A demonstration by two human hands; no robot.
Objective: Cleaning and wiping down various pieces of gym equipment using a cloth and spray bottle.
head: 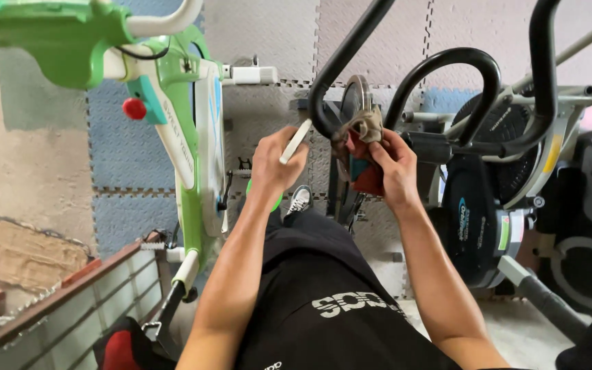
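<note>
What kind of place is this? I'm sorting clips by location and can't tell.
Probably a home gym or exercise-bike repair corner: a green exercise bike, a black exercise bike and foam floor mats.

Bare forearms, no sleeves visible; black shorts (pixel 323 288) with white print; grey-white sneaker (pixel 300 200), possibly laced
</note>
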